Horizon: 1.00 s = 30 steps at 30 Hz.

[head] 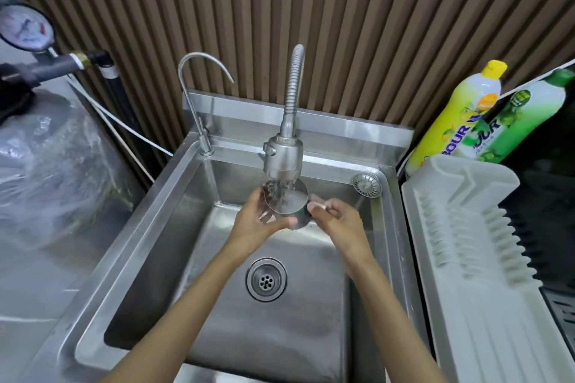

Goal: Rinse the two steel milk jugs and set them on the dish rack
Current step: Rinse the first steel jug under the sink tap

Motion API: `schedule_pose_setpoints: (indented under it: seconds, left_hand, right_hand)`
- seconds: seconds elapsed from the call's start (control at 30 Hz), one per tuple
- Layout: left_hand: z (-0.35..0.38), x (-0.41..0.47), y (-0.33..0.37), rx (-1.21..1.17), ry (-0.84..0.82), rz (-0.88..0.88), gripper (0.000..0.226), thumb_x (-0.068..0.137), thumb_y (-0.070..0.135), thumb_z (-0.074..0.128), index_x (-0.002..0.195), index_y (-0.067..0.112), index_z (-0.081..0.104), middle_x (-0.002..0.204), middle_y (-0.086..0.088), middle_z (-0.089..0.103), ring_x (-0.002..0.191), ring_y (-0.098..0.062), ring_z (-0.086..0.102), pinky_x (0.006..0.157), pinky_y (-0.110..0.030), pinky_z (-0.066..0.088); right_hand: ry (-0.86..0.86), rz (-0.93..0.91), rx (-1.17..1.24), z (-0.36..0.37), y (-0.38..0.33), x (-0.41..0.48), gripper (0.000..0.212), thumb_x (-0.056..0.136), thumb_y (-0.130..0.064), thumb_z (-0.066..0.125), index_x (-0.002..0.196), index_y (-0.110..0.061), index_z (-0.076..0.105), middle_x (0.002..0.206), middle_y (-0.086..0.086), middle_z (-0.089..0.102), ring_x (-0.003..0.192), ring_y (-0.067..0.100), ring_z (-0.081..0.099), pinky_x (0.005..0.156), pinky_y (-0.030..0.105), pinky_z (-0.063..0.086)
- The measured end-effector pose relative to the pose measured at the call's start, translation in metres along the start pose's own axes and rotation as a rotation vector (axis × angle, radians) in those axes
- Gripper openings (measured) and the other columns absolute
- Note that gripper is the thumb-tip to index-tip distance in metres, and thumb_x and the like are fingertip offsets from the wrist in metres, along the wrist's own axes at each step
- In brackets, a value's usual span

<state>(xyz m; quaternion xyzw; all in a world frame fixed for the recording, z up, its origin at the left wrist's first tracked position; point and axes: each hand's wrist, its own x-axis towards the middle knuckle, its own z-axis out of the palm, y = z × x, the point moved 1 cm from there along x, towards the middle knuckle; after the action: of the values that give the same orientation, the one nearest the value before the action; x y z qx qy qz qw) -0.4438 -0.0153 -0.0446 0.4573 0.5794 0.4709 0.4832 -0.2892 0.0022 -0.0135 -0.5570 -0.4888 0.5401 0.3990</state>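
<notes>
Head view: both bare hands hold one steel milk jug (287, 204) under the running spray tap (283, 158), over the sink (174, 196). The left hand (258, 224) cups its near side, fingers wrapped around it; the right hand (337, 221) pinches the handle side. The white dish rack (466, 258) stands empty just right of the sink. A second jug is not visible. Wet steel is slippery — the jug could slide and drop into the basin.

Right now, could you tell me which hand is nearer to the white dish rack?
Right. The right hand is beside the dish rack; the left hand is farther across the sink.
</notes>
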Motion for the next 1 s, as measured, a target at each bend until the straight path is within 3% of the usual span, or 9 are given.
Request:
schedule_pose_setpoints:
  seconds: [0.13,0.2,0.3,0.47,0.57,0.7,0.77,0.87,1.0]
  left_hand:
    - [-0.009,-0.006,0.014,0.086,0.131,0.168,0.078,0.058,0.009,0.082,0.117,0.041,0.043,0.115,0.013,0.060,0.101,0.007,0.058,0.084,-0.009,0.045]
    - [-0.013,-0.012,0.021,0.208,0.155,0.248,0.080,0.058,0.018,0.079,0.116,0.054,0.037,0.121,0.019,0.054,0.112,0.003,0.053,0.093,-0.014,0.042]
    - [-0.017,-0.020,0.029,0.295,0.173,0.315,0.086,0.060,0.011,0.082,0.113,0.056,0.031,0.115,0.031,0.042,0.104,0.026,0.042,0.086,0.004,0.031]
    - [-0.016,-0.027,0.025,0.276,0.195,0.280,0.084,0.062,0.005,0.081,0.113,0.052,0.034,0.110,0.028,0.046,0.093,0.028,0.047,0.075,0.007,0.034]
    - [-0.011,-0.030,0.023,0.252,0.197,0.236,0.082,0.060,0.010,0.083,0.113,0.053,0.038,0.104,0.030,0.053,0.088,0.030,0.049,0.073,0.007,0.035]
    - [-0.006,-0.034,0.022,0.267,0.237,0.182,0.079,0.045,0.048,0.080,0.117,0.050,0.048,0.090,0.034,0.058,0.081,0.026,0.053,0.075,0.005,0.038]
    - [-0.003,-0.034,0.018,0.258,0.248,0.122,0.085,0.039,0.061,0.073,0.120,0.042,0.055,0.091,0.023,0.064,0.087,0.014,0.059,0.083,-0.009,0.045]
    - [0.001,-0.036,0.015,0.269,0.227,0.056,0.079,0.045,0.056,0.079,0.119,0.034,0.058,0.100,0.008,0.068,0.094,-0.003,0.063,0.087,-0.016,0.047]
    - [0.006,-0.030,0.009,0.273,0.178,0.029,0.070,0.053,0.047,0.082,0.117,0.034,0.060,0.102,0.009,0.067,0.096,-0.006,0.066,0.088,-0.018,0.048]
  right_hand:
    - [-0.154,-0.007,0.312,0.013,0.001,-0.002,0.033,0.086,-0.006,0.058,0.058,-0.016,0.043,0.126,0.002,0.061,0.110,0.004,0.060,0.101,0.028,0.042]
    - [-0.206,0.037,0.462,0.019,0.009,-0.002,0.032,0.089,-0.004,0.053,0.060,-0.013,0.042,0.113,0.004,0.066,0.112,0.010,0.058,0.104,0.030,0.042]
    - [-0.228,0.103,0.548,0.024,0.016,-0.004,0.030,0.090,-0.005,0.051,0.062,-0.011,0.043,0.088,0.003,0.062,0.109,0.024,0.052,0.108,0.037,0.040]
    - [-0.180,0.112,0.442,0.021,0.014,-0.009,0.027,0.090,-0.006,0.053,0.064,-0.011,0.047,0.090,0.009,0.063,0.087,0.017,0.059,0.095,0.029,0.049]
    - [-0.144,0.098,0.365,0.014,0.014,-0.010,0.021,0.089,-0.009,0.056,0.068,-0.010,0.051,0.089,0.010,0.065,0.091,0.017,0.061,0.092,0.029,0.051]
    - [-0.093,0.083,0.241,0.005,0.011,-0.010,0.014,0.088,-0.015,0.059,0.077,-0.008,0.055,0.082,0.010,0.067,0.082,0.019,0.064,0.079,0.024,0.055]
    - [-0.073,0.085,0.168,0.001,0.009,-0.009,0.013,0.087,-0.018,0.061,0.081,-0.007,0.058,0.080,0.009,0.067,0.078,0.020,0.064,0.074,0.024,0.056]
    - [-0.056,0.101,0.064,-0.006,0.006,-0.008,0.015,0.086,-0.021,0.063,0.078,-0.009,0.059,0.082,0.009,0.067,0.071,0.020,0.065,0.068,0.025,0.057]
    - [-0.017,0.077,-0.003,-0.011,0.004,-0.007,0.017,0.084,-0.020,0.064,0.071,-0.011,0.058,0.074,0.008,0.065,0.062,0.016,0.062,0.067,0.028,0.056]
